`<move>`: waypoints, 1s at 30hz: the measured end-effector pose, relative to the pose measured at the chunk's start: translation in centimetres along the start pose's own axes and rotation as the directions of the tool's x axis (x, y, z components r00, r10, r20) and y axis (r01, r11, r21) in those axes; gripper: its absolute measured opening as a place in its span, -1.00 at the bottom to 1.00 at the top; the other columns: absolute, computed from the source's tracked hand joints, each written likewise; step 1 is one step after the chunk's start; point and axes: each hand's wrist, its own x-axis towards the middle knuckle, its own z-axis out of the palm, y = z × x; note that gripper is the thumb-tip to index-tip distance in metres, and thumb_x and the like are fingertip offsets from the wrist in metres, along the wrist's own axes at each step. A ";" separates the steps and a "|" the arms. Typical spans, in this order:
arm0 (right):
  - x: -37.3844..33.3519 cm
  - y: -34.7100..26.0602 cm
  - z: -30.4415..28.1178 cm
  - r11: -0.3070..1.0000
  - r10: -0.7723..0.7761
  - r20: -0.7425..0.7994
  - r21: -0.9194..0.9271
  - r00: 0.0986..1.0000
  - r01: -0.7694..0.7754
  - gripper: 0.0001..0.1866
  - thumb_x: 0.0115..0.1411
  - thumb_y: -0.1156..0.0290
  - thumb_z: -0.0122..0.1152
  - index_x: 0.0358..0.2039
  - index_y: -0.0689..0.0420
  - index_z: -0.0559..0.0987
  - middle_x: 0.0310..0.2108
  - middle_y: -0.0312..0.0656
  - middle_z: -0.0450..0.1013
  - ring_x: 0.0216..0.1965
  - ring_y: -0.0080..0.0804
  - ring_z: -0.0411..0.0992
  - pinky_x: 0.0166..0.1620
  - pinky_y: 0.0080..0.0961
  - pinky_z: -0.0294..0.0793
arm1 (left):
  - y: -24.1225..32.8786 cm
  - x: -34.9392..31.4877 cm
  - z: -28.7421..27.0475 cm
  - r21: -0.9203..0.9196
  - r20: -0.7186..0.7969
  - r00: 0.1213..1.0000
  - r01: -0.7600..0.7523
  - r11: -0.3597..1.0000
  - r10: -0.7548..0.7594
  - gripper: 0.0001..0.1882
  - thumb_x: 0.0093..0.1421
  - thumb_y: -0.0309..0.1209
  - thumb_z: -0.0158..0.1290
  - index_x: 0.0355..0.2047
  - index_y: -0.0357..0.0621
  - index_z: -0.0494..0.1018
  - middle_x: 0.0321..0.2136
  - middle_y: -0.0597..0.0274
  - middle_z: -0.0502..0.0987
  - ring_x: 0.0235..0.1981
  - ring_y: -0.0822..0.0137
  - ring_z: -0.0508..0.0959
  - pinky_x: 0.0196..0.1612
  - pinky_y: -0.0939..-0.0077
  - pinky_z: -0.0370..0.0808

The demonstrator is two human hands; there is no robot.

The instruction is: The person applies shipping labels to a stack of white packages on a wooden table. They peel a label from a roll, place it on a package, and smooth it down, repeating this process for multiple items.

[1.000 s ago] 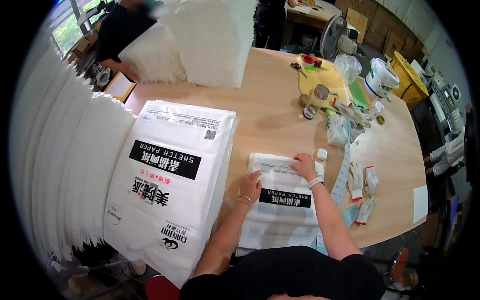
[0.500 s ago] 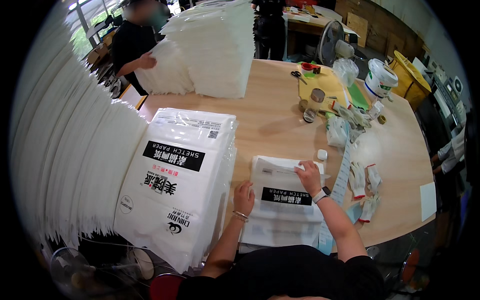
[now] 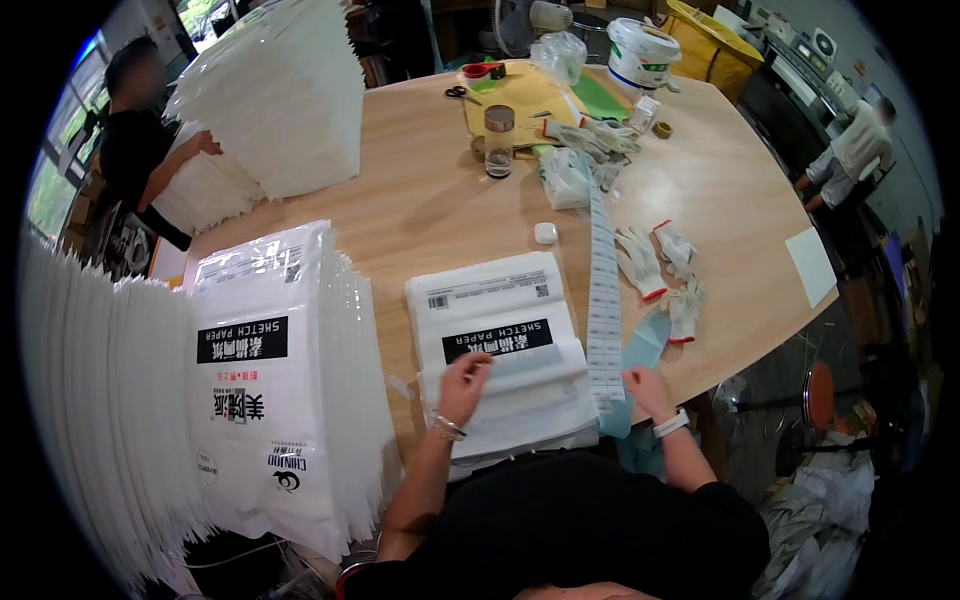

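Note:
In front of me lies a low pile of white plastic bags (image 3: 510, 400) with a black printed panel; the top one is creased across the middle. My left hand (image 3: 464, 388) is over its left part, fingers curled together; what they hold, if anything, cannot be made out. A long strip of small printed labels (image 3: 604, 300) with pale blue backing runs along the pile's right side. At that strip's lower right edge, my right hand (image 3: 650, 392) has its fingers closed on it. A taller stack of printed white bags (image 3: 265, 400) stands to the left.
More white bags (image 3: 100, 400) are stacked at far left, and a tall pile (image 3: 290, 100) stands at the back, where a person (image 3: 140, 130) works. Gloves (image 3: 640, 262), a glass jar (image 3: 499, 140), a white case (image 3: 545, 233), scissors (image 3: 460, 92) and a bucket (image 3: 642, 52) are on the table.
My right hand has left the bag's upper part and come to the label strip. My left hand has moved from beside the pile onto it. The view has swung to the right.

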 end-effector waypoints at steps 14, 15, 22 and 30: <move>-2.5 0.0 -2.4 0.626 0.007 0.069 0.778 0.998 -0.059 -0.80 -0.05 0.48 0.21 -0.35 0.13 0.47 -0.44 -0.31 0.37 -0.35 -0.55 0.32 -0.26 -0.64 0.31 | -0.9 0.0 16.7 -0.205 0.776 0.400 0.891 0.405 -0.487 -0.83 0.11 -0.28 -0.02 -0.36 -0.05 0.30 -0.61 0.48 0.30 -0.78 0.65 0.10 -0.74 0.77 0.10; -2.7 -0.6 -2.9 0.788 -0.060 -0.070 0.609 0.996 0.091 -0.78 -0.09 0.48 0.23 -0.35 0.11 0.50 -0.37 -0.25 0.37 -0.26 -0.47 0.29 -0.18 -0.57 0.28 | -1.0 0.3 17.2 -0.220 0.793 0.410 0.883 0.415 -0.451 -0.87 0.11 -0.30 -0.01 -0.42 0.00 0.29 -0.65 0.54 0.25 -0.78 0.67 0.05 -0.75 0.78 0.06; -3.2 -4.8 -3.9 0.930 -0.295 -0.238 0.153 0.925 0.336 -0.76 -0.27 0.47 0.33 -0.46 0.02 0.60 -0.06 -0.15 0.29 0.04 -0.19 0.10 0.07 -0.35 0.10 | 0.0 1.1 17.4 -0.193 0.710 0.490 0.826 0.529 -0.506 -0.91 0.07 -0.36 -0.02 -0.45 0.01 0.29 -0.75 0.56 0.15 -0.82 0.67 0.07 -0.78 0.75 -0.01; -2.8 -3.7 -3.0 0.915 -0.221 -0.158 0.309 0.962 0.261 -0.78 -0.23 0.46 0.31 -0.45 0.04 0.60 -0.09 -0.19 0.33 -0.01 -0.24 0.18 0.03 -0.38 0.17 | -0.2 1.7 16.9 -0.097 0.738 0.512 0.725 0.682 -0.440 -0.87 -0.01 -0.35 0.02 -0.46 -0.09 0.34 -0.80 0.47 0.18 -0.82 0.59 0.12 -0.75 0.66 0.02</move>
